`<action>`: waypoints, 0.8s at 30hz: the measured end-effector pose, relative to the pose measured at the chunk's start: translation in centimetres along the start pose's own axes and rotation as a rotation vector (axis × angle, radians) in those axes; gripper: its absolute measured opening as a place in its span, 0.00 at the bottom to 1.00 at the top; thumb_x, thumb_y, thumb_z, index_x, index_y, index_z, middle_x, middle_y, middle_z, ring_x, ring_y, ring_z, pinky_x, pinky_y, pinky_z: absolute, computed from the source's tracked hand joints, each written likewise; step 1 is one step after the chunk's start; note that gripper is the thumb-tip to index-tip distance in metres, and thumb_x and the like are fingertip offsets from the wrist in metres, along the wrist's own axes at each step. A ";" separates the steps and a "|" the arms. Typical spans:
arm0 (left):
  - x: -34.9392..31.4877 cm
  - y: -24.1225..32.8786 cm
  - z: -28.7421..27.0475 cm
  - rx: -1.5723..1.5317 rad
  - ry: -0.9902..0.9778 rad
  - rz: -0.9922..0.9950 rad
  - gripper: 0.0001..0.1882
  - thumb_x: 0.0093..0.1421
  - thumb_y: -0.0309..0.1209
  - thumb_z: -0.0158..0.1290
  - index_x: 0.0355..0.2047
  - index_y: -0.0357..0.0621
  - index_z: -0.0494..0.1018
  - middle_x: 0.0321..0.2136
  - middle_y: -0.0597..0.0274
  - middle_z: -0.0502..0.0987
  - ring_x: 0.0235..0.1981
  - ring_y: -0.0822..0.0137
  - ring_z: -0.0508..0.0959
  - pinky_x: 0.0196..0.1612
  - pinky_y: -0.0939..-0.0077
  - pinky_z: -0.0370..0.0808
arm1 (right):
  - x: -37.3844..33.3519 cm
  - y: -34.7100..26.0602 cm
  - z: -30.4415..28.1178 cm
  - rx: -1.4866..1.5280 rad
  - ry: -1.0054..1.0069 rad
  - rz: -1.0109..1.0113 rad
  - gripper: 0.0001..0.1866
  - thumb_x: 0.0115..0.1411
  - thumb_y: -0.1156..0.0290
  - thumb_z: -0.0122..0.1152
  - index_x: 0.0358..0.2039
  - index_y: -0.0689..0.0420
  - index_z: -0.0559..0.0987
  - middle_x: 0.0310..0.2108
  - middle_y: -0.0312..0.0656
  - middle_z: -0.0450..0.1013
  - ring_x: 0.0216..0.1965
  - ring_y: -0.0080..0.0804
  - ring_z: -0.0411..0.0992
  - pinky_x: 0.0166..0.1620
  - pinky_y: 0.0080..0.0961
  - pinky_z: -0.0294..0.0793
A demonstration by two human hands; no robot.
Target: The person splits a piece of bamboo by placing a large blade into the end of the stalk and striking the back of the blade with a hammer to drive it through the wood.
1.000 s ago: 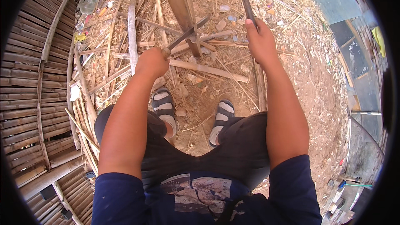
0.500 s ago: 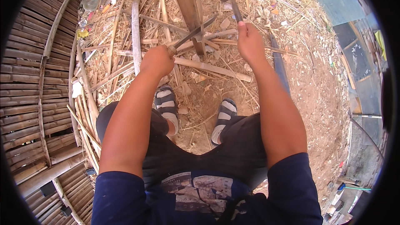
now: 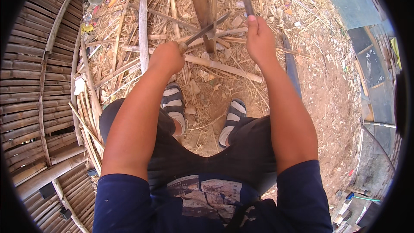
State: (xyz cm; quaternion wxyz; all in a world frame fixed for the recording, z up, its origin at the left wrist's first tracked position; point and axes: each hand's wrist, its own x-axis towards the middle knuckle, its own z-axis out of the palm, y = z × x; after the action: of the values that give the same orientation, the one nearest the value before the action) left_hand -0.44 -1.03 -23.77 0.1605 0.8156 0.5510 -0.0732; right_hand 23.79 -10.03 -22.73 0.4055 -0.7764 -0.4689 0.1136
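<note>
My left hand (image 3: pixel 167 57) is closed round the handle of a long knife (image 3: pixel 206 30). Its dark blade slants up to the right and crosses an upright bamboo piece (image 3: pixel 199 1) low down, near the ground. A split runs along this bamboo, with a thin strip standing apart on its right side; the top is cut off by the picture's edge. To the right of the bamboo, my right hand (image 3: pixel 260 39) grips a hammer (image 3: pixel 246 1) by its handle. The hammer's head points away from me and is apart from the blade.
Bamboo strips (image 3: pixel 222 66), straw and litter cover the ground round the upright piece. A pale pole (image 3: pixel 143 30) lies to the left, near a bamboo slat wall (image 3: pixel 28 90). At right are a dark flat bar (image 3: pixel 291 71) and bluish sheets (image 3: pixel 351 2). My sandalled feet (image 3: pixel 173 103) are close below.
The hammer's head has moved farther up and away from me. The top of the bamboo appears slightly more to the right, and the whole view has shifted a little. Both grips stay the same.
</note>
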 end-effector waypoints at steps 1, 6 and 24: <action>0.2 -0.2 0.2 -0.019 0.005 0.002 0.18 0.60 0.38 0.61 0.42 0.36 0.79 0.41 0.43 0.82 0.46 0.46 0.82 0.50 0.55 0.79 | -0.2 -0.9 -0.5 0.047 0.022 0.014 0.25 0.75 0.50 0.41 0.46 0.61 0.75 0.35 0.59 0.78 0.41 0.64 0.77 0.43 0.53 0.74; 0.7 0.2 0.2 -0.046 -0.029 0.006 0.20 0.58 0.40 0.63 0.42 0.34 0.78 0.40 0.41 0.82 0.44 0.43 0.82 0.49 0.52 0.78 | -1.6 3.5 2.3 -0.300 -0.250 0.111 0.25 0.75 0.51 0.41 0.43 0.62 0.74 0.33 0.60 0.78 0.39 0.64 0.77 0.43 0.55 0.73; 0.8 0.3 1.3 -0.017 0.000 0.057 0.19 0.58 0.40 0.63 0.41 0.35 0.79 0.38 0.40 0.82 0.44 0.43 0.82 0.49 0.52 0.78 | -1.9 5.2 4.1 -0.238 -0.216 0.140 0.26 0.75 0.50 0.39 0.45 0.62 0.76 0.38 0.62 0.78 0.43 0.64 0.76 0.48 0.54 0.74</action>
State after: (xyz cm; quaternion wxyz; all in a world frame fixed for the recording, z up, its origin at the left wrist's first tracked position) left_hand 0.24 -0.89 -25.13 0.1693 0.8297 0.5280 -0.0638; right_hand 23.75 -10.64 -29.59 0.2489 -0.8330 -0.4647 0.1681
